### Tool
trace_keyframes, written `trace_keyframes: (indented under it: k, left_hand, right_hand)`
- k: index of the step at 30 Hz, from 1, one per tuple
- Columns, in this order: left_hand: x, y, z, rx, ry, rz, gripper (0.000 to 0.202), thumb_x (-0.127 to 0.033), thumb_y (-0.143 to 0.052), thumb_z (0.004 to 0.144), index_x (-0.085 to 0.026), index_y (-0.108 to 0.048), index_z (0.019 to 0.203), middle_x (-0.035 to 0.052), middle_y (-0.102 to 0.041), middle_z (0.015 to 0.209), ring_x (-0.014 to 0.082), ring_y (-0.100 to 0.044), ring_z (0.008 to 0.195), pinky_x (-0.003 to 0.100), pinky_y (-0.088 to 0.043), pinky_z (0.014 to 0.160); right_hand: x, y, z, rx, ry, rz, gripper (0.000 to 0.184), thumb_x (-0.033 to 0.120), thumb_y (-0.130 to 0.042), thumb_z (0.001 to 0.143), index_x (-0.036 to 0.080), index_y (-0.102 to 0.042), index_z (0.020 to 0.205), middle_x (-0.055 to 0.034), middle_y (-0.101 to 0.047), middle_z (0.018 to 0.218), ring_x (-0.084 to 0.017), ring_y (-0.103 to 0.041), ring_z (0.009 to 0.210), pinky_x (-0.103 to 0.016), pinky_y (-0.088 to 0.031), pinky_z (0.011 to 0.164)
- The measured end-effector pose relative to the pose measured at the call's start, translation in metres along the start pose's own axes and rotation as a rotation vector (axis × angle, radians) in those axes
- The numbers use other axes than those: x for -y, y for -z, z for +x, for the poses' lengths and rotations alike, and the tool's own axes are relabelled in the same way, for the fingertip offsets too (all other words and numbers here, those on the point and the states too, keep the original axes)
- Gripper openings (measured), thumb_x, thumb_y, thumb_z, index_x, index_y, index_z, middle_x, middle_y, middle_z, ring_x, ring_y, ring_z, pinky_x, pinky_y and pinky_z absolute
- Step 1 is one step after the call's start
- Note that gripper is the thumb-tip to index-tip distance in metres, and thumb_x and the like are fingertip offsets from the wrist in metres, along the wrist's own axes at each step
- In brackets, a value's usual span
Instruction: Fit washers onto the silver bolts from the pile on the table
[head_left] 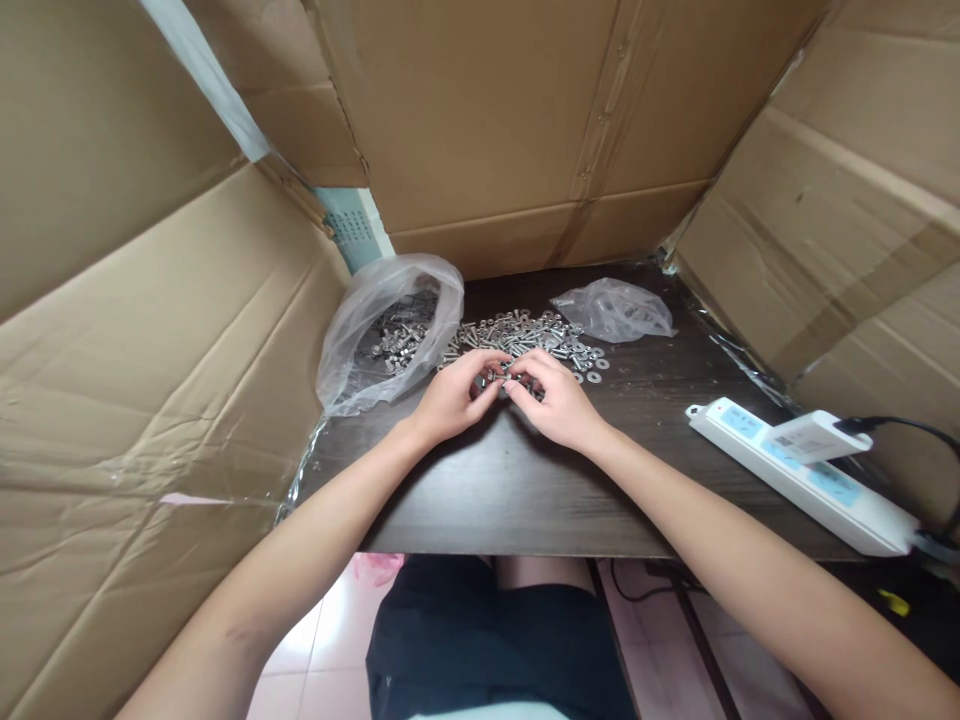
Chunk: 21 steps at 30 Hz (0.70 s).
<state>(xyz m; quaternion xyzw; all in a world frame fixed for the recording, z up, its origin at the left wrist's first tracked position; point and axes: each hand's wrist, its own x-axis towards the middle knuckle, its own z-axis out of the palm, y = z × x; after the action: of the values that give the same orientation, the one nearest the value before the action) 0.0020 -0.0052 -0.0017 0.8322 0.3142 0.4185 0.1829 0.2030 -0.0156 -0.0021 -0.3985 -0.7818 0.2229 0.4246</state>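
Observation:
My left hand (pixel 456 396) and my right hand (pixel 550 395) meet over the dark wooden table (pixel 517 490), fingertips pinched together on a small metal bolt (pixel 501 378) between them. Just beyond my fingers lies a loose pile of silver bolts, nuts and washers (pixel 525 335). To the left, an open clear plastic bag (pixel 390 335) holds more of the same hardware. Whether a nut sits on the pinched bolt is too small to tell.
A crumpled clear plastic bag (pixel 615 310) lies at the back right. A white power strip (pixel 806 470) with a plugged black cable rests at the right edge. Cardboard walls (pixel 150 350) enclose the table on the left, back and right.

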Motion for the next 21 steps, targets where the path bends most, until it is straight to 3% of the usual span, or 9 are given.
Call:
trace_keyframes:
  k: [11,16,21]
  left_hand:
    - [-0.0069,0.0034,0.0019,0.074,0.05,0.067,0.015,-0.028,-0.061,0.097,-0.017,-0.068,0.106,0.0068,-0.072,0.099,0.0172,-0.067,0.087,0.026,-0.054,0.069]
    - [-0.0057,0.0035,0.0002,0.109,0.13,0.089,0.014,-0.028,-0.063,0.094,-0.018,-0.069,0.102,-0.0001,-0.07,0.078,0.013,-0.065,0.067,0.024,-0.049,0.063]
    - [-0.0045,0.0046,-0.0005,0.087,0.089,0.097,0.013,-0.028,-0.061,0.094,-0.018,-0.068,0.096,-0.0009,-0.068,0.072,0.0119,-0.062,0.062,0.023,-0.046,0.06]
  right_hand:
    - [0.0038,0.0042,0.001,-0.07,0.007,-0.018,0.007,0.024,-0.059,0.091,0.022,-0.061,0.085,-0.0066,-0.061,0.097,-0.022,-0.062,0.089,-0.037,-0.053,0.079]
    - [0.0041,0.003,0.0006,-0.061,0.02,-0.019,0.008,0.025,-0.059,0.091,0.021,-0.061,0.085,-0.0063,-0.061,0.096,-0.022,-0.062,0.089,-0.037,-0.052,0.08]
    - [0.0047,0.0048,0.0009,0.015,0.003,-0.012,0.029,0.03,-0.053,0.1,0.021,-0.059,0.073,-0.0054,-0.06,0.089,-0.021,-0.061,0.084,-0.038,-0.05,0.08]
